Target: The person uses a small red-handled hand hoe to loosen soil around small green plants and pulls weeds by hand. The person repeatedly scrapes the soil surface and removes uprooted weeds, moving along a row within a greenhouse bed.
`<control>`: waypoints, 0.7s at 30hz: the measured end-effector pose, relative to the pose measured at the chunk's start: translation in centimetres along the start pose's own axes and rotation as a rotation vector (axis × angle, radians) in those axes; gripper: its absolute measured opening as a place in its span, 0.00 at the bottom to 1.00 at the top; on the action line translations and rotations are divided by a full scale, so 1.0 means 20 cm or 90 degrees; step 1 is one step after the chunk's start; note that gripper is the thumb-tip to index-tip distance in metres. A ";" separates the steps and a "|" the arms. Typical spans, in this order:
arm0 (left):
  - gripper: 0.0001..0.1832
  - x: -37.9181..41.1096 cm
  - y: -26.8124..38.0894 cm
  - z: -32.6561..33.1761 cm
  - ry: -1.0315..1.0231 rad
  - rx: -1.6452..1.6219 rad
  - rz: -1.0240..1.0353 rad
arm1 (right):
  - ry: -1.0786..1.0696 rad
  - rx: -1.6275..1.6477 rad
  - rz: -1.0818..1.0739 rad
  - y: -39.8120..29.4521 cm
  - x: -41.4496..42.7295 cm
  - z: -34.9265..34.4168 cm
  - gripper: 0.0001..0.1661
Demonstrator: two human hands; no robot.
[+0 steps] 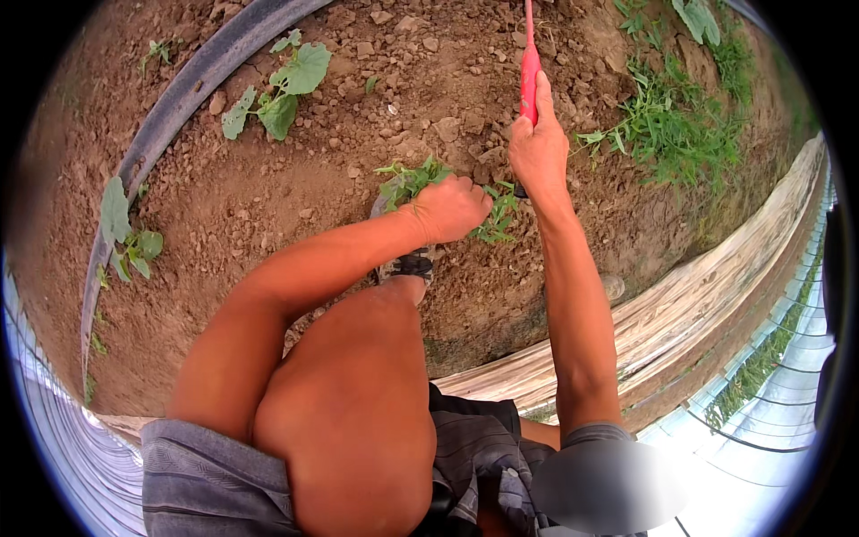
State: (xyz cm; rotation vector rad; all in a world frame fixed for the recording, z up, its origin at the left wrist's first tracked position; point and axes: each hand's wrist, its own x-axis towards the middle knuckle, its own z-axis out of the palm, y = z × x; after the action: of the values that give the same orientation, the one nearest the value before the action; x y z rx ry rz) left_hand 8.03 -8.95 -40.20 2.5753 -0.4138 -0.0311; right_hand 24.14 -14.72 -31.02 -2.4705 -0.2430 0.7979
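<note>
My left hand point(451, 208) is closed around a bunch of pulled green weeds point(413, 182). Leaves stick out on both sides of the fist, which is held over my shoe point(409, 263) and hides part of it. Further right, my right hand point(540, 151) grips the red handle point(530, 74) of a hand tool, thumb laid along it. The tool's thin red shaft points away from me and leaves the picture at the top, so its working end is out of sight. Beneath both hands lies loose, cloddy brown soil point(315, 184).
A black irrigation hose point(191, 90) curves along the left. Broad-leaved seedlings point(295, 74) grow beside it, with another young plant point(137, 252) lower down. Dense weeds point(684, 121) cover the right side, near a pale, streaked wood-like border point(725, 285). Ribbed translucent sheeting point(772, 416) stands beyond.
</note>
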 end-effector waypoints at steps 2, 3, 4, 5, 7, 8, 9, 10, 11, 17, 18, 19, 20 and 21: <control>0.07 0.00 -0.01 -0.02 0.002 -0.001 0.005 | -0.021 -0.012 -0.034 0.05 -0.06 0.10 0.43; 0.07 -0.01 0.00 -0.02 0.003 -0.005 -0.002 | -0.100 0.000 -0.012 0.06 -0.11 0.12 0.44; 0.07 0.00 0.00 -0.03 -0.029 -0.064 -0.045 | -0.151 -0.023 -0.043 0.10 -0.19 0.14 0.45; 0.07 0.00 0.00 -0.03 -0.061 -0.123 -0.088 | -0.203 -0.046 -0.075 0.13 -0.24 0.16 0.45; 0.06 0.00 0.00 -0.04 -0.098 -0.148 -0.099 | -0.196 -0.047 -0.082 0.11 -0.25 0.14 0.45; 0.06 0.00 0.00 -0.03 -0.104 -0.113 -0.068 | -0.193 -0.047 -0.087 0.10 -0.25 0.12 0.45; 0.06 0.00 0.01 -0.03 -0.113 -0.079 -0.034 | -0.158 -0.038 -0.071 0.07 -0.24 0.10 0.45; 0.06 -0.01 0.01 -0.03 -0.103 -0.073 -0.023 | -0.124 -0.029 -0.056 0.04 -0.21 0.08 0.44; 0.06 -0.01 0.01 -0.02 -0.093 -0.067 -0.012 | -0.089 -0.020 -0.041 0.03 -0.20 0.07 0.44; 0.07 0.01 0.01 -0.07 -0.087 -0.079 -0.059 | -0.134 -0.024 -0.093 0.02 -0.21 0.00 0.44; 0.08 0.01 0.01 -0.08 -0.091 -0.091 -0.082 | -0.106 0.020 -0.092 -0.02 -0.24 -0.02 0.44; 0.08 0.00 0.01 -0.07 -0.125 -0.111 -0.087 | -0.128 -0.037 -0.102 0.02 -0.24 0.02 0.44; 0.09 0.00 0.00 -0.04 -0.159 -0.130 -0.093 | -0.150 -0.095 -0.112 0.09 -0.23 0.09 0.44; 0.09 0.02 0.01 -0.04 -0.187 -0.151 -0.093 | -0.166 -0.159 -0.122 0.09 -0.21 0.10 0.44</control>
State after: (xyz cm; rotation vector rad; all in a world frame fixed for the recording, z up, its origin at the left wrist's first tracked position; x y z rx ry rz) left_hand 8.43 -8.72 -39.34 2.3640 -0.3050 -0.4851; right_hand 19.53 -16.78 -31.36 -2.5141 -0.7009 1.0597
